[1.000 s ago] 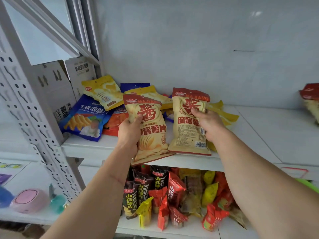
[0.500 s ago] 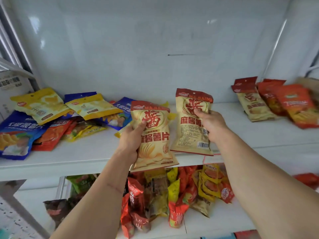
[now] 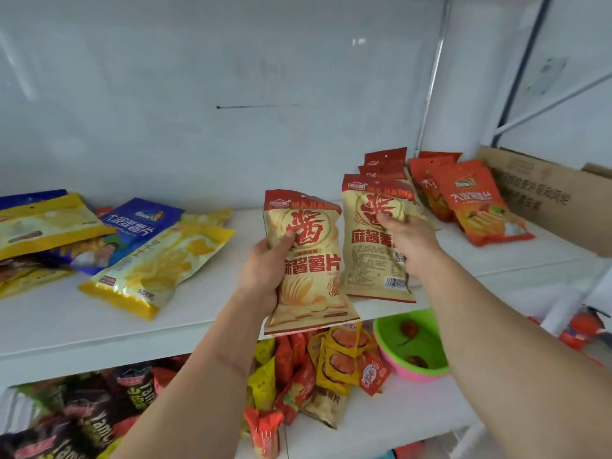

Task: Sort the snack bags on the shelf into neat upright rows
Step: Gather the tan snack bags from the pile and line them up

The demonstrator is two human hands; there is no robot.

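Note:
My left hand [image 3: 265, 270] grips a beige chip bag with a red top [image 3: 309, 270], held upright above the front edge of the white shelf [image 3: 205, 313]. My right hand [image 3: 410, 243] grips a second matching beige bag [image 3: 367, 260], its back side facing me, just right of the first. Behind it lean more beige red-topped bags [image 3: 385, 164] and orange bags [image 3: 477, 203] at the back right. A loose heap of yellow bags [image 3: 155, 263] and blue bags [image 3: 139, 223] lies flat on the left of the shelf.
A cardboard box [image 3: 549, 193] stands at the shelf's right end. On the lower shelf sit dark, red and yellow snack packs [image 3: 331, 366] and a green and pink bowl [image 3: 414, 346]. A white wall backs the shelf.
Both hands have carried their beige bags to the right along the shelf, close to the red-topped and orange bags. The view has swung right; the heap on the left now sits farther off.

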